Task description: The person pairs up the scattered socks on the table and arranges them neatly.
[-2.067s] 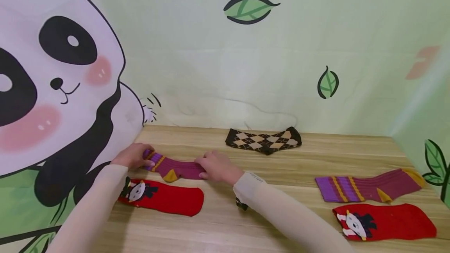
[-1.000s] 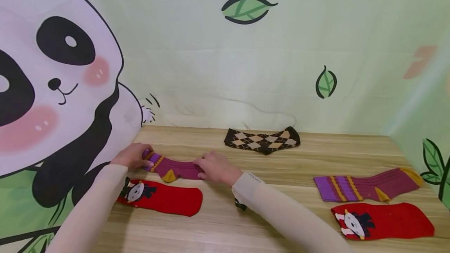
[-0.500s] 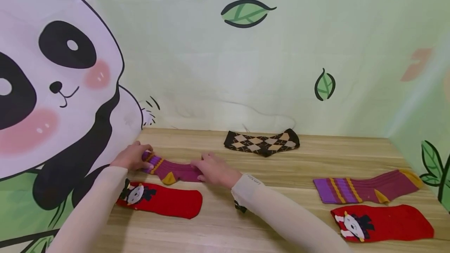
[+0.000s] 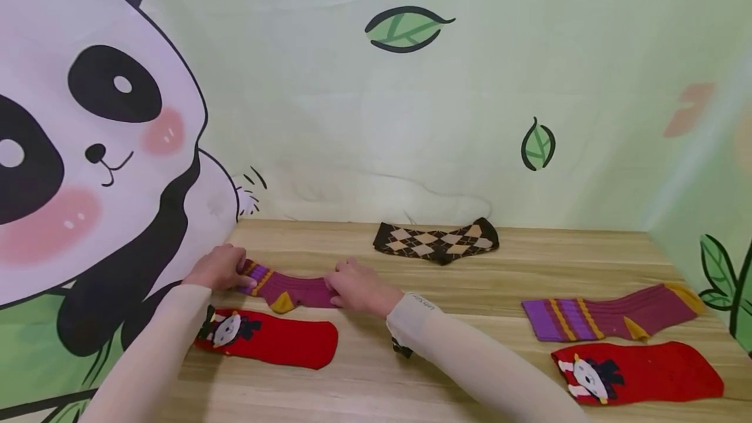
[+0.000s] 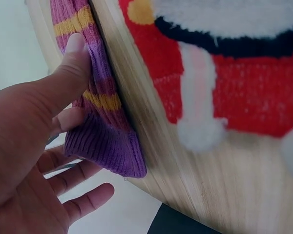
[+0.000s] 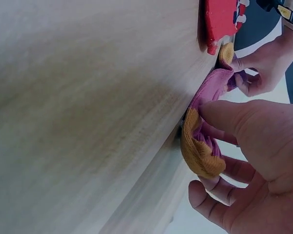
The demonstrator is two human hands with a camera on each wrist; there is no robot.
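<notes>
A purple and maroon ribbed sock [image 4: 299, 289] with mustard stripes and heel lies across the left part of the table. My left hand [image 4: 219, 268] pinches its striped cuff, the thumb on top in the left wrist view. At the other end, my right hand [image 4: 361, 287] pinches the sock near its mustard toe [image 6: 198, 151], which that hand covers in the head view. The right wrist view shows the toe bunched up. Just in front of this sock lies a red sock [image 4: 294, 338] with a white animal face, its cuff partly behind the left wrist.
A brown argyle sock [image 4: 437, 242] lies at the back middle. To the right are another purple and maroon sock [image 4: 617, 318] and another red sock [image 4: 664, 371]. A panda-printed cloth [image 4: 200, 201] walls the left side; printed cloth also stands behind and at right.
The head view has tilted up slightly, so the scene sits lower. Both hands stay at the two ends of the sock, which has hardly moved.
</notes>
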